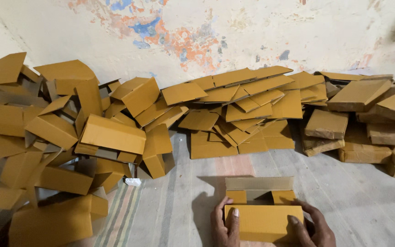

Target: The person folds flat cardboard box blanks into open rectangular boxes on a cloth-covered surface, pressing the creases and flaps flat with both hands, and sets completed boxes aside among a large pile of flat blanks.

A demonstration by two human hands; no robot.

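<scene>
Peeling paint in orange and blue patches marks the pale wall (252,32) behind a floor spread with a striped cloth (170,201). On that cloth, at the near edge, sits a small yellow box (262,215), its top flap standing open at the back. Left hand (225,226) grips the box's left end, thumb lying on its front face; right hand (312,228) clasps the right end, fingers wrapped round the corner. Left of the box rises a jumbled heap of folded boxes (60,142). Beyond the box, against the wall, lie flat blanks (238,110). Right of the box, tied bundles (371,123) are stacked.
</scene>
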